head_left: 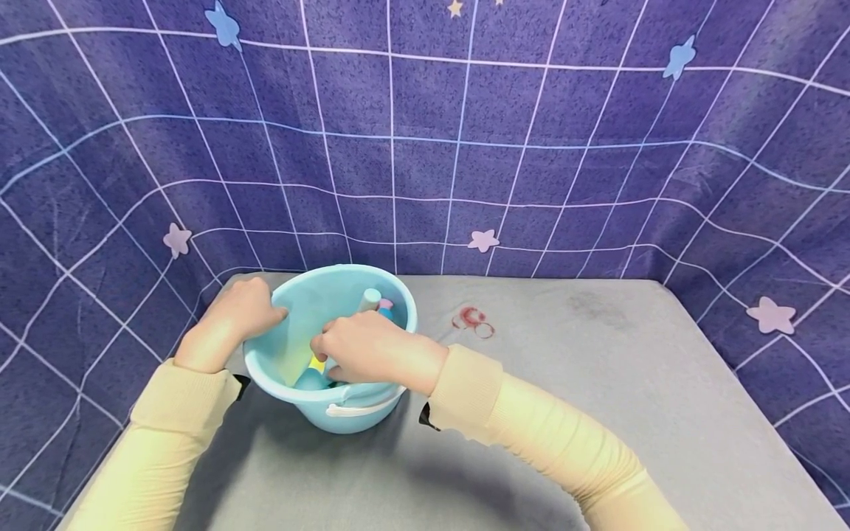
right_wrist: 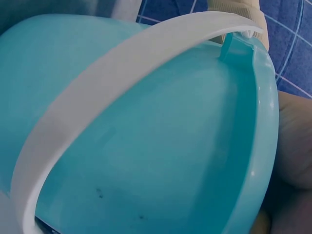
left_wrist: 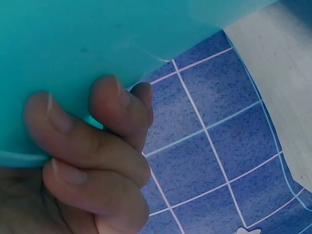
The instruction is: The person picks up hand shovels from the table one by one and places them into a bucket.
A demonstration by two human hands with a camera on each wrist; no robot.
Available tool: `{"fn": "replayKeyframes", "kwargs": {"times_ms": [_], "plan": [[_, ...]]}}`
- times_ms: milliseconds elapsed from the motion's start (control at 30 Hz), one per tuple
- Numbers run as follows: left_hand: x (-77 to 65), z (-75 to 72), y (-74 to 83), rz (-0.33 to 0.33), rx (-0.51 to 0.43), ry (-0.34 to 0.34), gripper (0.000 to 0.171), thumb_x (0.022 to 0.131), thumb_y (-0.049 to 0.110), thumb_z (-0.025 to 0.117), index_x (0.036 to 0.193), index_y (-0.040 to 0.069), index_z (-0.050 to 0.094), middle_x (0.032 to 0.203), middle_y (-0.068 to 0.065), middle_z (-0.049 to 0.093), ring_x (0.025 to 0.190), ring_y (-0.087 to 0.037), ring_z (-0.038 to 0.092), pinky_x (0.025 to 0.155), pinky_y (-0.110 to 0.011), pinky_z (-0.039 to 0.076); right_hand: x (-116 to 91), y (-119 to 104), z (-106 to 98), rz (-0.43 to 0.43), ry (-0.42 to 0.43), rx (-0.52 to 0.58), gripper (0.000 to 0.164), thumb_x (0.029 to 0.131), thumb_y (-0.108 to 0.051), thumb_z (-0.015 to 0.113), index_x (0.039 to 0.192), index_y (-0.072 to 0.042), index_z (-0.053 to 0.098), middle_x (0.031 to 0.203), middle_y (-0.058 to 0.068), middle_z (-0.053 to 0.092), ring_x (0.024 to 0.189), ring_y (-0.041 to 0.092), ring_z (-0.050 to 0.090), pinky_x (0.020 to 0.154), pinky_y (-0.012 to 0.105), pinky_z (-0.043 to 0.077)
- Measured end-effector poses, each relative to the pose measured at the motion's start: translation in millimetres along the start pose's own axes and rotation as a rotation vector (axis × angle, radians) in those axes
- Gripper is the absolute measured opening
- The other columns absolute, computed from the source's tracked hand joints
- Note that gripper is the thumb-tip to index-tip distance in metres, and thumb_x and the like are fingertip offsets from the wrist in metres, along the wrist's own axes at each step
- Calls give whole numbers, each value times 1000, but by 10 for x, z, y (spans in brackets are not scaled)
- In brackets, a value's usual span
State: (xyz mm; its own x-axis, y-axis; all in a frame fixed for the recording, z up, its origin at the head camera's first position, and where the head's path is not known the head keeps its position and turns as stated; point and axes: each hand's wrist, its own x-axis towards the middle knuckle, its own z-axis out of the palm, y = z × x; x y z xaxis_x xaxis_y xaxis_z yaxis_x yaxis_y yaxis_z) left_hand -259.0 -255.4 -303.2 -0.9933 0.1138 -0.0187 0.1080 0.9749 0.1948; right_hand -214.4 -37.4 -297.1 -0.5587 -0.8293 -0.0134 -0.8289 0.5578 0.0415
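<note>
A light blue bucket (head_left: 345, 420) with a white handle (right_wrist: 97, 68) stands on the grey surface. At its left side, my left hand (head_left: 239, 317) grips the rim, thumb inside the wall. The left wrist view shows the curled fingers (left_wrist: 87, 151) of that hand against the bucket's outside. My right hand (head_left: 361, 343) reaches over the near right rim, fingers bent down among the contents; I cannot tell what they hold. Around it are a pale blue cylindrical end (head_left: 370, 298), a yellow piece (head_left: 317, 363), a rounded blue thing (head_left: 311, 380) and a pink-and-blue item (head_left: 386, 307).
The grey cloth-covered surface (head_left: 564, 413) extends to the right of the bucket. Red ring-shaped stains (head_left: 473, 318) mark it near the back. A purple gridded curtain (head_left: 425, 162) with stars hangs behind and on both sides.
</note>
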Motion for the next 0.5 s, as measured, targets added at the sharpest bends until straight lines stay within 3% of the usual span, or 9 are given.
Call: {"fn": "replayKeyframes", "kwargs": {"times_ms": [267, 400, 500], "plan": [[-8, -25, 13, -40, -12, -27, 28, 84, 25, 57, 64, 6, 52, 61, -8, 50, 57, -22, 51, 49, -32, 41, -79, 50, -16, -22, 56, -10, 24, 87, -35, 63, 108, -24, 66, 100, -10, 65, 69, 10, 57, 60, 32, 41], [-3, -40, 10, -63, 2, -67, 30, 86, 30, 57, 70, 5, 57, 68, -10, 54, 64, -25, 54, 51, -35, 42, -119, 76, -50, -34, 53, 27, 25, 88, -33, 63, 111, -22, 64, 102, -9, 64, 72, 7, 55, 63, 35, 39], [-6, -56, 12, -66, 15, -95, 35, 87, 36, 57, 74, 4, 59, 71, -11, 56, 66, -25, 55, 51, -36, 42, -157, 114, -67, -44, 70, 73, 27, 88, -31, 65, 113, -22, 63, 104, -10, 63, 77, 5, 54, 66, 30, 38]]}}
